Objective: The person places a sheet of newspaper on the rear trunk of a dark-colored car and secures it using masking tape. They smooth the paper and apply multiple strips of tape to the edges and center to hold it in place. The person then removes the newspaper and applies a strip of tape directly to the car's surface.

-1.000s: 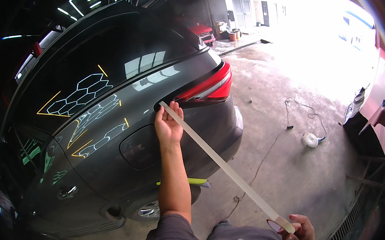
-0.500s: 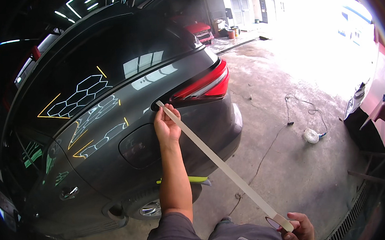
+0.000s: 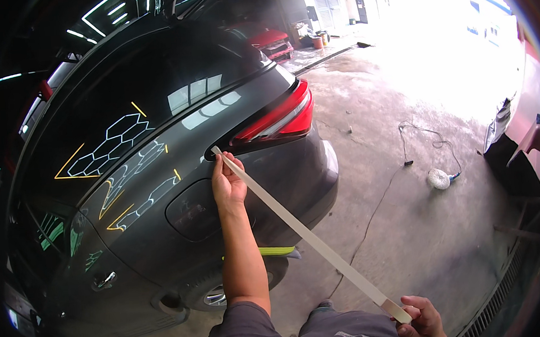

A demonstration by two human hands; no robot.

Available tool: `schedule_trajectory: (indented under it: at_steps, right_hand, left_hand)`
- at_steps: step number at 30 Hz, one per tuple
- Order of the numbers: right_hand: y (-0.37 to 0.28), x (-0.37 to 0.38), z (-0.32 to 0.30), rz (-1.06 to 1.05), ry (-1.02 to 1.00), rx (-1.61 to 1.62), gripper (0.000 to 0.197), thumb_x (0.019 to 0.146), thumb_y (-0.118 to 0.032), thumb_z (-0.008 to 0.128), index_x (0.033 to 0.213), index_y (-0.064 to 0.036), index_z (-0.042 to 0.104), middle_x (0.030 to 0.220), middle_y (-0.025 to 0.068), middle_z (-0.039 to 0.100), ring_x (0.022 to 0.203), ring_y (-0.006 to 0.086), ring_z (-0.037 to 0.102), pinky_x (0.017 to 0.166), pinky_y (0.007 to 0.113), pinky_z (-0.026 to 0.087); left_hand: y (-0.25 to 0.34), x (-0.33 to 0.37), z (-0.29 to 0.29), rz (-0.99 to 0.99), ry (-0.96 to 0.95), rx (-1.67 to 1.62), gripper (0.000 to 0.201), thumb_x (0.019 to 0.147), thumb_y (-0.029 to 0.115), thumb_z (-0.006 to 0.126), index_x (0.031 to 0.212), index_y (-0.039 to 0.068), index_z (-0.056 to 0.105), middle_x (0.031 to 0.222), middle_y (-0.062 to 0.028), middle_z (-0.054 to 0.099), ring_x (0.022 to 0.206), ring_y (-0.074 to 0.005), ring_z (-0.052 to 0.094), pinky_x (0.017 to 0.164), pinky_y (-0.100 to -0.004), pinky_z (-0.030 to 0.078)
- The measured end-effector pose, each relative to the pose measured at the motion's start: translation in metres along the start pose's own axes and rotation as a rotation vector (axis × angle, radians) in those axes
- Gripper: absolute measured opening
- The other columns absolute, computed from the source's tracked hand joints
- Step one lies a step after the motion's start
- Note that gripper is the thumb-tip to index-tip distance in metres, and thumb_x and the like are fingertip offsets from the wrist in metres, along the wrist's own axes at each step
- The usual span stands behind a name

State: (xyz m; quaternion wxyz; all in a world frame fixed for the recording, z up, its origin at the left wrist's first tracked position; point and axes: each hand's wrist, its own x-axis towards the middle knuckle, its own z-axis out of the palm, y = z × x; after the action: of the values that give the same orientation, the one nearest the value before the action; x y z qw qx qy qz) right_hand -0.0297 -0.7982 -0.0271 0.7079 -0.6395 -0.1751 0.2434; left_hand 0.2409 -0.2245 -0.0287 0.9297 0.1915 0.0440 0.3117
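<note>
A long strip of pale masking tape (image 3: pixel 312 240) runs taut between my two hands. My left hand (image 3: pixel 228 182) is closed on its free end, fingers pinching it beside the inner tip of the red tail light (image 3: pixel 285 116). Behind that hand is the dark grey car (image 3: pixel 270 175), its fuel flap (image 3: pixel 188 213) just below and to the left. At the lower right my right hand (image 3: pixel 423 322) is closed round the tape roll (image 3: pixel 398 313), mostly hidden by the fingers and the strip.
A polishing machine with a white fluffy pad (image 3: pixel 438 179) lies on the concrete floor, its cable (image 3: pixel 373 214) trailing toward me. Yellow-green trim (image 3: pixel 277 251) juts out near the rear wheel (image 3: pixel 215 295). Another car body (image 3: pixel 530 131) stands at the right, a floor grate (image 3: pixel 492 303) below it.
My view has shifted slightly, so the car and tail light sit a little further left. Both hands keep their hold; the tape roll is turned more edge-on, its core less visible.
</note>
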Motion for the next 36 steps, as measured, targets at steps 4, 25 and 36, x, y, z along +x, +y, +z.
schedule_trajectory:
  at_steps: [4,25,36]
  right_hand:
    - [0.0,0.001,-0.001,0.021,-0.029,0.0,0.064,0.116,-0.013,0.062,0.17,-0.0023,0.031,0.155,0.0203,0.062,0.136,0.0234,0.061,0.116,0.039,0.048]
    - [-0.002,0.002,0.001,0.034,-0.025,0.009,0.062,0.116,-0.01,0.06,0.17,-0.0029,0.031,0.157,0.0206,0.06,0.14,0.025,0.06,0.117,0.039,0.048]
    - [-0.006,0.004,0.004,0.026,-0.004,0.009,0.061,0.116,-0.007,0.06,0.17,-0.0026,0.031,0.157,0.0221,0.062,0.141,0.0258,0.06,0.118,0.04,0.048]
  left_hand:
    - [0.004,0.0,0.0,-0.005,0.0,0.015,0.016,0.11,0.02,0.074,0.117,0.006,0.076,0.105,-0.0051,0.082,0.101,-0.0169,0.079,0.092,-0.0386,0.066]
    - [0.01,-0.01,0.009,-0.018,0.052,0.115,0.018,0.11,0.018,0.071,0.122,0.004,0.074,0.119,-0.0087,0.081,0.114,-0.0238,0.078,0.1,-0.0444,0.063]
    - [0.016,-0.004,0.015,-0.022,0.039,0.091,0.022,0.111,0.017,0.067,0.123,0.001,0.073,0.127,-0.0124,0.079,0.122,-0.0286,0.076,0.106,-0.0491,0.062]
